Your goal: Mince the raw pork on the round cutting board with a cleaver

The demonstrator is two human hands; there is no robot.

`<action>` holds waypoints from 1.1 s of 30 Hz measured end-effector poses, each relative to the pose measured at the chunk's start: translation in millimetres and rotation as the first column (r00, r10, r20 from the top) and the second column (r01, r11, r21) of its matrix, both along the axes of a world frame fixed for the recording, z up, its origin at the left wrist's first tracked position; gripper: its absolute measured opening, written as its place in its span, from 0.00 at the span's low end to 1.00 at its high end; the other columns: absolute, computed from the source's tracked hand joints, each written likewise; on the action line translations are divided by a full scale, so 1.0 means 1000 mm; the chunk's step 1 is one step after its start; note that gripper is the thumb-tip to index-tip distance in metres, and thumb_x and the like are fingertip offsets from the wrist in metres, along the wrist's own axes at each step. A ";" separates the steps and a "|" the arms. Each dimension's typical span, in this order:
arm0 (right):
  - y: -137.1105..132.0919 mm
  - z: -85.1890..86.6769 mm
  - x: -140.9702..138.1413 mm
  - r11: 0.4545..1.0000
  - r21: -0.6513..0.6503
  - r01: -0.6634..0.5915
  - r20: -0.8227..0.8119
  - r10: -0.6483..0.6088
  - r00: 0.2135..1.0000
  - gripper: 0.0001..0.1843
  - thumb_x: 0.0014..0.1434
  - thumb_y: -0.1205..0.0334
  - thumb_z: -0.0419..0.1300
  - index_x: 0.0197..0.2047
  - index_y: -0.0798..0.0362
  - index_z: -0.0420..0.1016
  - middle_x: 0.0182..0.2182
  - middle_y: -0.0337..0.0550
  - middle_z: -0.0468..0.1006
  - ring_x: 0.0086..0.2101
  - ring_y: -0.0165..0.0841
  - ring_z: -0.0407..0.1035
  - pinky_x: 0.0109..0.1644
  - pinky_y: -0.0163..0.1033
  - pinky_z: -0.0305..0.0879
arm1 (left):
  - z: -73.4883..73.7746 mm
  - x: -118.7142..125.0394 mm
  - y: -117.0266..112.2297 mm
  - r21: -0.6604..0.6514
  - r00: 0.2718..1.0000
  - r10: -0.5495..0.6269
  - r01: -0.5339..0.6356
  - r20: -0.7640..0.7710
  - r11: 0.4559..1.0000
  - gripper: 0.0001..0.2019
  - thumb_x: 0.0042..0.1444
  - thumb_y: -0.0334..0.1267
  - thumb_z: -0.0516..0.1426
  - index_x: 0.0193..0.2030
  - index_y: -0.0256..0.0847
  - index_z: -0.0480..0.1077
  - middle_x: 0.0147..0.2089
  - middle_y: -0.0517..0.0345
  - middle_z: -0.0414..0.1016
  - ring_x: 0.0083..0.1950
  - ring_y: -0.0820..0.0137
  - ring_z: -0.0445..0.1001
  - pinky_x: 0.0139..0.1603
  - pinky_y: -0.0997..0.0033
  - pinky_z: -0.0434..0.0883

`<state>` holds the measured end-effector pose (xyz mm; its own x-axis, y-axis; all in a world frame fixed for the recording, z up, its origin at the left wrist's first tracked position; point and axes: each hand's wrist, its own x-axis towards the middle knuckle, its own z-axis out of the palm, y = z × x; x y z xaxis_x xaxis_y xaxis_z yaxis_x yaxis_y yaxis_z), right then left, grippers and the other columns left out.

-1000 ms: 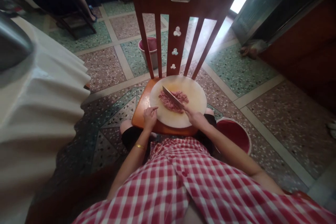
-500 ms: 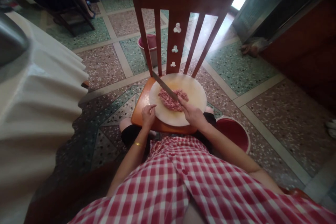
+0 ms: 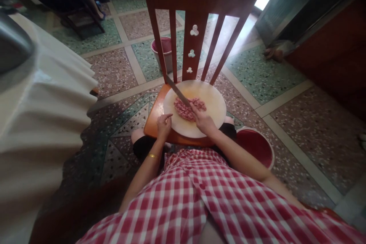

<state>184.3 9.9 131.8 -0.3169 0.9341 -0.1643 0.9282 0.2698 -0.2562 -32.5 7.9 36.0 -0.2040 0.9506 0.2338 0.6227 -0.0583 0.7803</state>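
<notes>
A round pale cutting board (image 3: 211,103) lies on the seat of a wooden chair (image 3: 197,15) in front of me. A small heap of pink minced meat (image 3: 187,108) sits on its middle. My right hand (image 3: 203,120) is closed round the handle of a knife (image 3: 177,90), whose blade slants up to the left over the meat. My left hand (image 3: 163,125) rests on the board's left edge, fingers curled on the rim with the forefinger pointing toward the meat.
A red bowl (image 3: 256,146) stands on the tiled floor at my right knee. A pink bucket (image 3: 166,51) stands behind the chair. A white pleated cloth (image 3: 42,110) fills the left side. A dark wooden cabinet (image 3: 334,53) is at the right.
The knife has swung from lying low across the meat to pointing up and left, past the board's far left rim. My right hand has shifted a little left. The left hand stayed put.
</notes>
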 end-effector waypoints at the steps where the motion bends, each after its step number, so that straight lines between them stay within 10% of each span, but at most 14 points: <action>1: -0.001 -0.006 -0.001 0.999 -0.053 0.007 0.036 -0.005 0.999 0.28 0.65 0.58 0.41 0.67 0.46 0.40 0.45 0.50 0.75 0.35 0.36 0.74 0.37 0.37 0.68 | 0.000 0.000 0.000 0.007 1.000 -0.007 0.007 -0.005 1.000 0.11 0.54 0.32 0.50 0.38 0.41 0.73 0.37 0.56 0.74 0.42 0.69 0.69 0.48 0.66 0.64; 5: -0.002 -0.009 0.012 0.987 -0.157 0.030 0.100 -0.014 0.995 0.27 0.64 0.57 0.43 0.66 0.45 0.44 0.39 0.48 0.78 0.32 0.36 0.74 0.37 0.38 0.68 | -0.001 -0.007 -0.002 0.020 1.000 0.009 -0.009 -0.011 1.000 0.11 0.54 0.32 0.50 0.38 0.41 0.73 0.36 0.56 0.74 0.41 0.69 0.69 0.48 0.65 0.64; 10: 0.002 0.011 0.007 0.997 0.081 0.010 -0.066 -0.005 0.998 0.28 0.65 0.57 0.40 0.67 0.46 0.39 0.43 0.49 0.76 0.35 0.37 0.74 0.39 0.38 0.68 | -0.004 -0.012 -0.001 -0.004 0.999 0.037 -0.037 0.023 0.999 0.11 0.54 0.33 0.50 0.38 0.41 0.73 0.36 0.55 0.74 0.42 0.68 0.69 0.47 0.66 0.65; 17: -0.017 -0.020 0.029 0.992 -0.123 0.014 0.003 -0.014 1.000 0.26 0.64 0.58 0.43 0.65 0.49 0.51 0.39 0.50 0.79 0.33 0.37 0.74 0.39 0.39 0.69 | -0.010 -0.016 -0.002 -0.032 0.999 0.036 -0.035 0.023 0.999 0.11 0.55 0.34 0.50 0.38 0.41 0.73 0.37 0.56 0.75 0.43 0.69 0.70 0.50 0.65 0.64; 26: -0.006 0.017 0.007 0.988 0.145 0.044 -0.233 -0.009 0.972 0.26 0.66 0.58 0.39 0.66 0.47 0.44 0.52 0.46 0.71 0.44 0.35 0.71 0.46 0.36 0.66 | -0.009 -0.005 0.007 -0.048 0.995 0.041 -0.036 0.094 0.998 0.11 0.54 0.34 0.50 0.38 0.41 0.74 0.37 0.55 0.74 0.42 0.68 0.69 0.45 0.67 0.66; 33: -0.024 -0.009 0.030 0.983 -0.185 0.018 0.085 -0.002 0.996 0.26 0.64 0.57 0.44 0.65 0.44 0.47 0.39 0.48 0.78 0.37 0.38 0.74 0.39 0.38 0.68 | -0.008 -0.017 -0.003 -0.049 0.993 0.065 -0.060 0.097 0.997 0.12 0.54 0.34 0.49 0.38 0.40 0.73 0.37 0.55 0.74 0.43 0.69 0.69 0.48 0.66 0.65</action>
